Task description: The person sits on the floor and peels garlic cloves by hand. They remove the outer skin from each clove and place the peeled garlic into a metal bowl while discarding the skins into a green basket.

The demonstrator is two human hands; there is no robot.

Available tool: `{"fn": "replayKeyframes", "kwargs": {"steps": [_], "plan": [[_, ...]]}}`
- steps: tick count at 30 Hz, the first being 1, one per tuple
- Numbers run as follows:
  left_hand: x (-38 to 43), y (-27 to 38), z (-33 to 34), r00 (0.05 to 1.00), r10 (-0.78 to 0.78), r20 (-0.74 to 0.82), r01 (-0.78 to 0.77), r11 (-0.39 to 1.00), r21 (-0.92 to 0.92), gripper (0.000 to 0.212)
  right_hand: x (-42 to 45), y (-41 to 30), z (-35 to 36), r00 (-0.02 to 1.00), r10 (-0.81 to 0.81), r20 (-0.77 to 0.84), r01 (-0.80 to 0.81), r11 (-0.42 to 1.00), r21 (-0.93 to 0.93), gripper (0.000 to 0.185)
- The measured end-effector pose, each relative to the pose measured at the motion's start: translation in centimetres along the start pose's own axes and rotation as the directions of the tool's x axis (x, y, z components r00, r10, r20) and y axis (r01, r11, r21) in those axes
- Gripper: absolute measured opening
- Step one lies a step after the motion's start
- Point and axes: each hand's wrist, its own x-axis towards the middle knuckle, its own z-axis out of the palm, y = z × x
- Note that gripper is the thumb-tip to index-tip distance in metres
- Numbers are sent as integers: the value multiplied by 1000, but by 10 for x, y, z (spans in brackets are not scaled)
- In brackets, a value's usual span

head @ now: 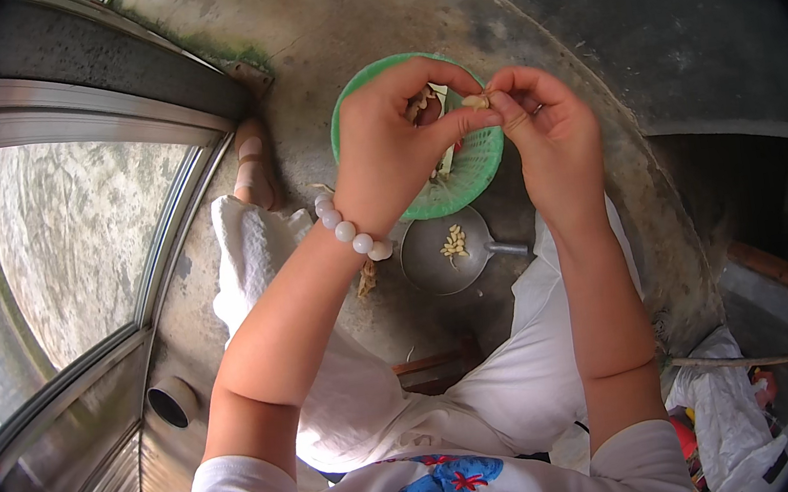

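Note:
My left hand point(397, 124), with a pale bead bracelet point(345, 231) at the wrist, pinches one side of a small pale garlic clove point(474, 101) between thumb and forefinger. The fingertips of my right hand point(548, 120) meet it at the clove's right end. Further pale pieces, perhaps garlic, lie partly hidden in my left palm. Both hands are over a green plastic basket point(458, 197), lined with a thin bag and holding scraps. Below it, a round metal pan point(426, 264) with a short handle holds several peeled cloves point(454, 244).
A dry brown scrap point(367, 279) lies on the concrete floor point(308, 28) left of the pan. A metal-framed glass door point(139, 277) stands at the left. White plastic sacking point(724, 412) lies at the lower right. A wooden stool part point(427, 364) shows between the legs.

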Motion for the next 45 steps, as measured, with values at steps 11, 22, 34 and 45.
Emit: {"fn": "replayKeyframes", "kwargs": {"steps": [11, 22, 34, 45], "plan": [[3, -4, -3, 965, -200, 171, 254, 877, -407, 18, 3, -2, -8, 995, 66, 78, -78, 982, 171, 14], [6, -23, -6, 898, -362, 248, 432, 623, -652, 30, 26, 15, -24, 996, 64, -70, -64, 998, -7, 11], [15, -28, -29, 880, -452, 144, 395, 530, -750, 31, 56, 198, -41, 964, -265, -10, 46, 206, -977, 9], [11, -26, -32, 880, -454, 142, 400, 544, -738, 30, 60, 202, -39, 975, -209, 71, 99, 125, -987, 9]]}}
